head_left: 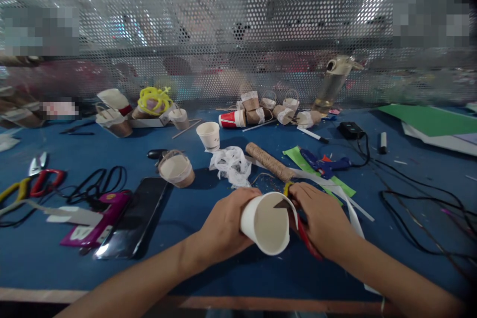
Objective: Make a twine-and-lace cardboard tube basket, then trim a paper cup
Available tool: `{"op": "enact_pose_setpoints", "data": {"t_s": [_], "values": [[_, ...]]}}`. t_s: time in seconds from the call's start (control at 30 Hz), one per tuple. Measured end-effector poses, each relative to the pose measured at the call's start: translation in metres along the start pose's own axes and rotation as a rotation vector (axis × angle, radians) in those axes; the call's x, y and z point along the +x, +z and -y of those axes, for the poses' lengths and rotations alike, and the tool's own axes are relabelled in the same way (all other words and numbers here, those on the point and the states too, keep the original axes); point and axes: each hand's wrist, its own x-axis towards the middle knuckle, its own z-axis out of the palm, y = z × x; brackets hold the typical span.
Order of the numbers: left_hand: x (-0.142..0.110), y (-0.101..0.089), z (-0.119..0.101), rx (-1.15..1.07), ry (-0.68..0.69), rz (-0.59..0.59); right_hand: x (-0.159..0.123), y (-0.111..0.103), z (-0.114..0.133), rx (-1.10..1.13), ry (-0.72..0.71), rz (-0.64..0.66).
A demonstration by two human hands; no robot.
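Tilted with its mouth toward me, a white paper cup is gripped from the side by my left hand. My right hand is closed around scissors with red and yellow on their handles. One scissor blade lies inside the cup's mouth, and a strip of the rim curls away on the right side. Just beyond my hands are a roll of twine and a crumpled heap of white lace. A twine-covered cup with a lace rim stands to the left.
A blue glue gun rests over green paper, its black cable running right. At left lie a phone, a purple packet and other scissors. Small cups line the back by a perforated metal screen.
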Motion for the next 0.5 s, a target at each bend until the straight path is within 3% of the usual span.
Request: {"op": "enact_pose_setpoints", "data": {"t_s": [0.17, 0.37, 0.5], "values": [[-0.0006, 0.0016, -0.0013, 0.012, -0.144, 0.069, -0.0012, -0.0028, -0.0025, -0.076, 0.03, 0.018], [0.0035, -0.0001, -0.0048, 0.041, -0.11, 0.049, -0.0006, -0.0069, -0.0036, -0.105, 0.03, 0.07], [0.0031, -0.0026, -0.0045, 0.009, -0.177, 0.139, -0.0005, -0.0089, -0.007, -0.134, 0.014, 0.026]]}}
